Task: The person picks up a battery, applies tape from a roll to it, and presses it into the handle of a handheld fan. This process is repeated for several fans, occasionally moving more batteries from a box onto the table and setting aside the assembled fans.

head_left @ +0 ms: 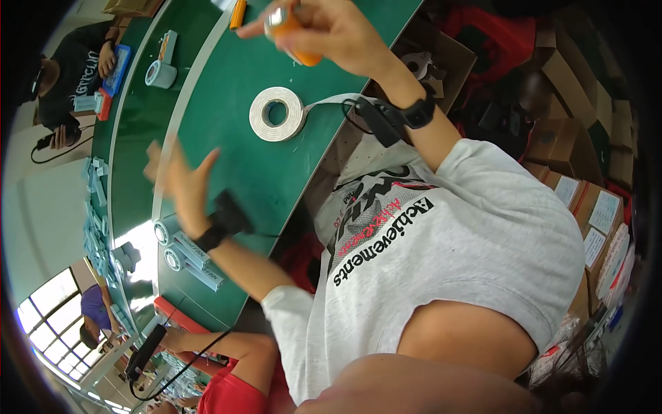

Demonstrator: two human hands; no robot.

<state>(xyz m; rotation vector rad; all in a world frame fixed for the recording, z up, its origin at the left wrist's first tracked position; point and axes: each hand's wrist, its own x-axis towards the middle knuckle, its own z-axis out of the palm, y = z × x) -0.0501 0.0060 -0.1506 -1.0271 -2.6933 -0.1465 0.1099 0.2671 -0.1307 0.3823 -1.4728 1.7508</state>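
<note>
My right hand grips an orange cylinder with a shiny silvery end, above the far part of the green table. One finger stretches out to the left. My left hand hovers over the table's left side, slightly blurred, fingers spread and holding nothing. Between the hands lies a roll of white tape, its loose strip running right toward the table edge below my right wrist. A second orange cylinder rests at the far edge of the table, left of my right hand.
Light-blue plastic parts with round ends lie below my left wrist. Across the pale rail stands a light-blue cup-shaped part. One person works opposite; another in red sits beside me. Cardboard boxes stack up at right.
</note>
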